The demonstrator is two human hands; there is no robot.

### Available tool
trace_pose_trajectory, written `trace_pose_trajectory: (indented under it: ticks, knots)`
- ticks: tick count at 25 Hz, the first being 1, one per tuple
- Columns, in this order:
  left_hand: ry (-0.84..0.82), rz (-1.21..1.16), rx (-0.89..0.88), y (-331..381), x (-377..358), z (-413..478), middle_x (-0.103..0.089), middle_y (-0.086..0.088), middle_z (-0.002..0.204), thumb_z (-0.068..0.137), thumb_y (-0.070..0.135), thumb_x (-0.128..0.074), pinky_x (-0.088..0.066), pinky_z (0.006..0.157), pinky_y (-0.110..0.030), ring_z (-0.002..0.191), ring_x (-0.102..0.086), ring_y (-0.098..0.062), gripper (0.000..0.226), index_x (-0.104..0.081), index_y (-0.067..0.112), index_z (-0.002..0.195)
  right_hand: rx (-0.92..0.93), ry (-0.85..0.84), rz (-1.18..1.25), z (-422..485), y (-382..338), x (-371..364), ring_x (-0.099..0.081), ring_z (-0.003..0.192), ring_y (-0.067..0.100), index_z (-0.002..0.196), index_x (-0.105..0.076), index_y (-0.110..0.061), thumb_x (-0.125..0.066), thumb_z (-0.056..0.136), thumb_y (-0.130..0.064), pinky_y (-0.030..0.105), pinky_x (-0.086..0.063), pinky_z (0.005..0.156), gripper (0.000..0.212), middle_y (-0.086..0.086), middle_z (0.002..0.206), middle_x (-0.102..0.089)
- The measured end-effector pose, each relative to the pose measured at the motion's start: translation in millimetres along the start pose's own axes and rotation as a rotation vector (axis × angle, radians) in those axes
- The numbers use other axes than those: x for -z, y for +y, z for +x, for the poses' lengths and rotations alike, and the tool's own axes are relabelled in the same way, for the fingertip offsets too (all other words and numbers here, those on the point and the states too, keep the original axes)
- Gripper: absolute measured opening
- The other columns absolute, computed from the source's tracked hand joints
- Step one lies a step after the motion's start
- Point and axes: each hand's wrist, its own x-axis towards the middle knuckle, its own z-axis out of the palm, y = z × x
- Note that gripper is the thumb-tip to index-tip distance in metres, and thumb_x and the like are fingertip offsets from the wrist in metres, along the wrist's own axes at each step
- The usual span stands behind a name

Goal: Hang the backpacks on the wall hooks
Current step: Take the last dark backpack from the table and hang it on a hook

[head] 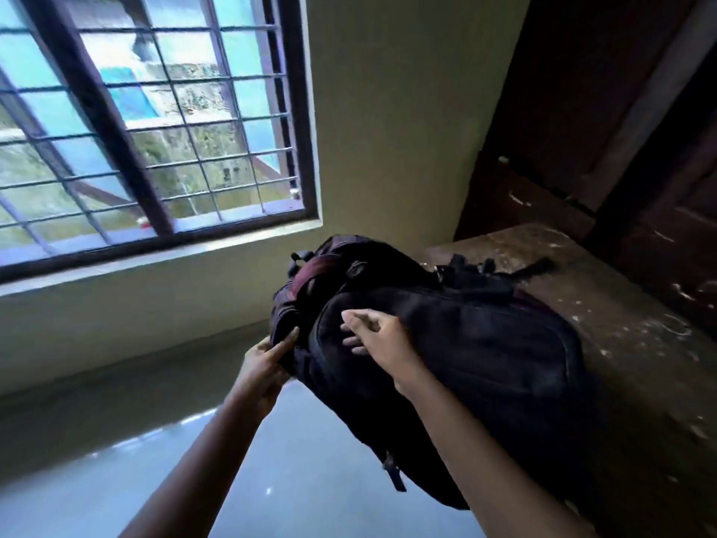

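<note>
Daylight comes through a big window [147, 122] with a dark frame and a metal grille, which fills the upper left part of the view. Beside it stands a pale wall [388, 110], and to the right of the wall there is dark wooden panelling [582, 91]. Below, a shiny grey floor [271, 479] reflects the light.

On the right side stands a worn brown table [620, 304] with white marks on its top. One black backpack [485, 343] with a dark red part lies flat on the tabletop at its left edge. One end of it sticks out past this edge, over the floor. Its straps are bunched on the side away from the person, and one small strap hangs down from the near side.

The left hand [267, 363] holds this overhanging end, with the thumb up against the fabric and the fingers going behind it. The right hand [372, 339] rests on the front panel of the backpack with bent fingers. Whether these fingers pinch the fabric or only press on it, I cannot tell.
</note>
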Motion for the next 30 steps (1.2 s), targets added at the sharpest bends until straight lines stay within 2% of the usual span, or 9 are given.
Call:
trace_pose_trajectory:
  ticks: [6, 9, 12, 14, 17, 20, 24, 27, 30]
  knots:
    - [0.197, 0.021, -0.169, 62.2, 158.5, -73.1, -0.075, 0.000, 0.071, 0.085, 0.009, -0.059, -0.054, 0.053, -0.019, 0.059, -0.069, -0.010, 0.010, -0.067, 0.007, 0.089, -0.223, -0.324, 0.271, -13.4, -33.4, -180.4, -0.060, 0.067, 0.009, 0.095, -0.061, -0.013, -0.055, 0.092, -0.029, 0.012, -0.053, 0.057, 0.017, 0.001, 0.082, -0.061]
    - [0.177, 0.194, -0.208, 74.0, 214.4, -103.0, -0.076, -0.001, 0.078, 0.082, 0.005, -0.063, -0.056, 0.064, -0.018, 0.072, -0.070, -0.011, 0.010, -0.070, 0.007, 0.089, -0.257, -0.386, 0.222, -24.7, -30.7, -254.2, -0.053, 0.058, 0.003, 0.098, -0.062, -0.014, -0.057, 0.090, -0.033, 0.009, -0.046, 0.051, 0.021, -0.002, 0.076, -0.058]
    - [0.151, 0.400, -0.193, 73.5, 266.3, -126.5, -0.073, 0.008, 0.068, 0.080, 0.005, -0.066, -0.050, 0.064, -0.014, 0.068, -0.065, -0.002, 0.012, -0.072, 0.015, 0.081, -0.360, -0.515, 0.173, -33.5, -17.6, -323.0, -0.052, 0.061, 0.006, 0.091, -0.061, -0.017, -0.059, 0.088, -0.039, 0.012, -0.042, 0.052, 0.023, -0.001, 0.080, -0.059]
    - [0.198, 0.477, -0.181, 80.0, 317.7, -145.4, -0.070, 0.006, 0.071, 0.078, 0.011, -0.070, -0.046, 0.063, -0.018, 0.069, -0.061, -0.002, 0.006, -0.073, 0.012, 0.082, -0.463, -0.538, 0.220, -44.8, -9.2, -378.5, -0.058, 0.066, 0.009, 0.085, -0.063, -0.016, -0.060, 0.087, -0.039, 0.018, -0.045, 0.060, 0.023, -0.002, 0.073, -0.065]
    - [0.306, 0.584, -0.174, 99.4, 386.9, -177.8, -0.066, 0.000, 0.080, 0.072, 0.027, -0.073, -0.043, 0.067, -0.025, 0.075, -0.057, -0.007, 0.025, -0.073, 0.009, 0.089, -0.581, -0.493, 0.438, -64.5, -5.6, -459.7, -0.063, 0.049, 0.009, 0.075, -0.060, -0.014, -0.059, 0.090, -0.028, 0.020, -0.050, 0.047, 0.021, -0.003, 0.052, -0.067]
    - [0.521, 0.681, -0.118, 106.6, 453.8, -207.5, -0.066, 0.005, 0.076, 0.064, 0.053, -0.069, -0.045, 0.070, -0.030, 0.074, -0.059, -0.006, 0.040, -0.071, 0.019, 0.086, -0.681, -0.496, 0.602, -82.8, -18.4, -539.6, -0.062, 0.064, 0.017, 0.076, -0.059, -0.012, -0.050, 0.095, -0.022, 0.031, -0.053, 0.056, 0.024, 0.007, 0.070, -0.067]
    - [0.827, 0.664, 0.153, 96.6, 509.7, -232.6, -0.068, -0.001, 0.105, 0.079, 0.044, -0.062, -0.047, 0.089, -0.033, 0.102, -0.063, -0.018, 0.038, -0.061, 0.024, 0.111, -0.724, -0.649, 0.266, -100.8, -1.6, -612.9, -0.057, 0.071, 0.015, 0.074, -0.056, -0.016, -0.047, 0.095, -0.030, 0.029, -0.046, 0.056, 0.027, 0.002, 0.076, -0.059]
    - [1.077, 0.519, 0.135, 95.8, 537.7, -230.7, -0.059, -0.001, 0.121, 0.086, 0.039, -0.056, -0.044, 0.093, -0.031, 0.110, -0.057, -0.020, 0.043, -0.050, 0.021, 0.126, -0.718, -0.873, -0.063, -120.3, 22.9, -652.3, -0.060, 0.086, 0.018, 0.078, -0.059, -0.018, -0.053, 0.088, -0.028, 0.026, -0.045, 0.054, 0.016, 0.001, 0.086, -0.062]
    - [1.196, 0.366, 0.109, 108.2, 566.5, -206.4, -0.056, -0.005, 0.130, 0.090, 0.034, -0.052, -0.041, 0.093, -0.029, 0.111, -0.054, -0.018, 0.041, -0.050, 0.018, 0.127, -0.594, -1.085, -0.280, -110.4, 10.8, -683.8, -0.062, 0.082, 0.014, 0.068, -0.061, -0.018, -0.049, 0.084, -0.022, 0.025, -0.043, 0.061, 0.021, -0.002, 0.075, -0.067]
